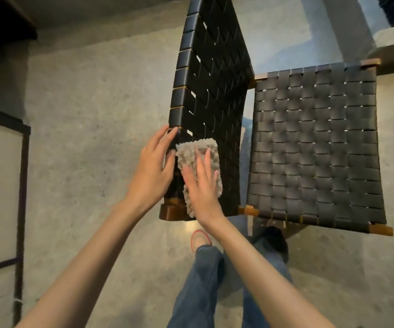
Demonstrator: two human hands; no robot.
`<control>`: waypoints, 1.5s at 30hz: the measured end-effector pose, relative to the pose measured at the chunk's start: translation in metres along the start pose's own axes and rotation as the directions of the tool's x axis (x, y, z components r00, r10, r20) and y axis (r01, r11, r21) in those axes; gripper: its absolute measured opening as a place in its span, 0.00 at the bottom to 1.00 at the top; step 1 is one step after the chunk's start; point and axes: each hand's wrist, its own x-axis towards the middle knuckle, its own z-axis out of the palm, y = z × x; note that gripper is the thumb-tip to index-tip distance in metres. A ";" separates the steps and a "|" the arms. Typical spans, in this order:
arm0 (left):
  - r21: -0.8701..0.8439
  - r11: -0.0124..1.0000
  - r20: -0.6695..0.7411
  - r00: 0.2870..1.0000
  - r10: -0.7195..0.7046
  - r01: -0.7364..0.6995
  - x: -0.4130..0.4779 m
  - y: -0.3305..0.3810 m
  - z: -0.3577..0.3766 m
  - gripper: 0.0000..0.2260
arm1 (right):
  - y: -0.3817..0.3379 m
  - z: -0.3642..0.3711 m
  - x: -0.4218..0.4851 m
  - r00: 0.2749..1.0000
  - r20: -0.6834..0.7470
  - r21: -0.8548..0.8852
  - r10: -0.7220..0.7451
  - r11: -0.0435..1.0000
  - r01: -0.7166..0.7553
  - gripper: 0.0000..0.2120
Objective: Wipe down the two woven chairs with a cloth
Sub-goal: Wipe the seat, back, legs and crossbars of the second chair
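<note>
Left hand (153, 168) rests open against the woven backrest's (211, 74) edge; the shaggy cloth (192, 149) lies on its lower weave under the flat, open right hand (201, 189). Unpinched, the cloth could slide out mid-stroke, likely toward the seat (314, 143)

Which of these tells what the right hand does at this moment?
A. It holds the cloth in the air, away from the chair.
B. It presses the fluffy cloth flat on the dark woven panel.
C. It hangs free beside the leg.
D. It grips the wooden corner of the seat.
B: the right hand lies with straight fingers on the cloth, against the woven panel, while the left hand rests on the panel's edge.
</note>
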 end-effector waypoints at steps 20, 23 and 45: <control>-0.006 0.998 -0.071 0.996 0.060 -0.060 0.034 0.001 0.039 0.25 | 0.061 0.005 0.031 0.924 -0.355 0.007 0.140 0.989 -0.148 0.15; -0.127 0.991 -0.075 0.997 0.030 -0.039 0.034 -0.002 0.037 0.22 | 0.045 0.018 0.022 0.929 -0.366 -0.146 -0.063 0.989 0.010 0.19; -0.169 0.984 -0.152 0.988 0.022 -0.048 0.030 -0.001 0.041 0.22 | 0.217 -0.043 0.099 0.730 -0.537 0.036 0.424 0.876 -0.482 0.28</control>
